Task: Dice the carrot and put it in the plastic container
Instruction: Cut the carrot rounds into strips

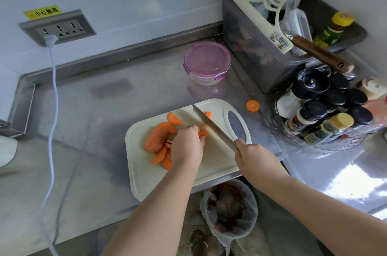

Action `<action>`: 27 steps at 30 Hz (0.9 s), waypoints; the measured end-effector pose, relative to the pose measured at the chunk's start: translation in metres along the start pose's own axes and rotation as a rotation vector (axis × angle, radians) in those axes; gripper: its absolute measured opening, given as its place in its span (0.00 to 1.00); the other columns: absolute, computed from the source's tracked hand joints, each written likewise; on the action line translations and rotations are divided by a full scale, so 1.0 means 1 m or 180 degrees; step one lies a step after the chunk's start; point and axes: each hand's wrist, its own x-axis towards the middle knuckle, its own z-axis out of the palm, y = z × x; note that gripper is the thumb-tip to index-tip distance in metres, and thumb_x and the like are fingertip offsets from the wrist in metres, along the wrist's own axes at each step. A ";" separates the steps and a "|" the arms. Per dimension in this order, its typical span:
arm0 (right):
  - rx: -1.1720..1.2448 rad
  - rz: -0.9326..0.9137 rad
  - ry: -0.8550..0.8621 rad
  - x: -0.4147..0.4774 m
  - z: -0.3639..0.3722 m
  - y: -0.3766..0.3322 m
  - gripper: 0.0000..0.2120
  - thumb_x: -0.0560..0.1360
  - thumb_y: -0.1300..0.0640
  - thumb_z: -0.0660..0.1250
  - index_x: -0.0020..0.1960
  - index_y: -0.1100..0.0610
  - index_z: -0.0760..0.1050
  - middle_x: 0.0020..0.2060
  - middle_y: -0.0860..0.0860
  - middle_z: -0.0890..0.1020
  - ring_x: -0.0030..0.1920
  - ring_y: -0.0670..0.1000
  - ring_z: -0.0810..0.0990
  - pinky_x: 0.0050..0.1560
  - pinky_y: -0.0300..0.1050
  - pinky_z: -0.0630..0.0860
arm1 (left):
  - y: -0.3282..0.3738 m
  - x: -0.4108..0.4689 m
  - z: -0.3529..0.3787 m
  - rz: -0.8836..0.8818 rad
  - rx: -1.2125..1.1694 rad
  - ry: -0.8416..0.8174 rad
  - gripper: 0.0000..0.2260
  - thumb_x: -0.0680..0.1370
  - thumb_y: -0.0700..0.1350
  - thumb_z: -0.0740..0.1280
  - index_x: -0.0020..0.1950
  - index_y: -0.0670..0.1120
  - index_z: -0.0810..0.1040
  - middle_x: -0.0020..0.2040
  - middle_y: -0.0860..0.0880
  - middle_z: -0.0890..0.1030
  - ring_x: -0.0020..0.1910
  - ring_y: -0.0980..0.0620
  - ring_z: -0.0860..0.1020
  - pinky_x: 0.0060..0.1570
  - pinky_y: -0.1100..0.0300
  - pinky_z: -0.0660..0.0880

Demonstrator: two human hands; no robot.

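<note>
Orange carrot [202, 133] — under left fingers [193, 130], knife [211, 128] beside

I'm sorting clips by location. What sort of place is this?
Most likely a kitchen, perhaps a commercial one: a stainless-steel counter, a white plastic cutting board with orange carrot pieces and a steel knife, and a cluster of dark-capped spice jars.

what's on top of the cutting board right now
On the cutting board: a large carrot piece, cut slices, and the knife blade, gripped by the right hand. The left hand holds carrot bits; whatever lies beneath it is hidden.
</note>
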 end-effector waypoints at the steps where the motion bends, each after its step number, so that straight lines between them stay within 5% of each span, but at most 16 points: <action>1: 0.0006 -0.0001 -0.0001 -0.001 0.001 0.002 0.04 0.82 0.57 0.52 0.48 0.55 0.62 0.29 0.49 0.68 0.28 0.51 0.67 0.25 0.41 0.58 | 0.001 0.000 0.000 -0.0007 -0.0010 0.0004 0.10 0.79 0.49 0.64 0.54 0.44 0.78 0.54 0.45 0.79 0.50 0.45 0.79 0.41 0.59 0.67; 13: 0.0041 -0.0185 0.0066 -0.012 0.001 0.004 0.06 0.83 0.56 0.52 0.53 0.55 0.66 0.28 0.46 0.68 0.26 0.46 0.66 0.24 0.39 0.56 | -0.001 -0.010 -0.001 -0.0070 -0.0232 0.0160 0.13 0.77 0.48 0.67 0.59 0.45 0.75 0.55 0.45 0.80 0.53 0.45 0.79 0.46 0.54 0.74; 27: 0.0023 -0.0251 0.0014 -0.013 0.006 0.006 0.06 0.82 0.56 0.52 0.54 0.56 0.66 0.29 0.49 0.70 0.27 0.52 0.69 0.24 0.42 0.59 | 0.000 -0.013 0.002 -0.0042 -0.0244 0.0234 0.07 0.77 0.46 0.67 0.52 0.44 0.76 0.54 0.45 0.78 0.52 0.44 0.78 0.44 0.53 0.72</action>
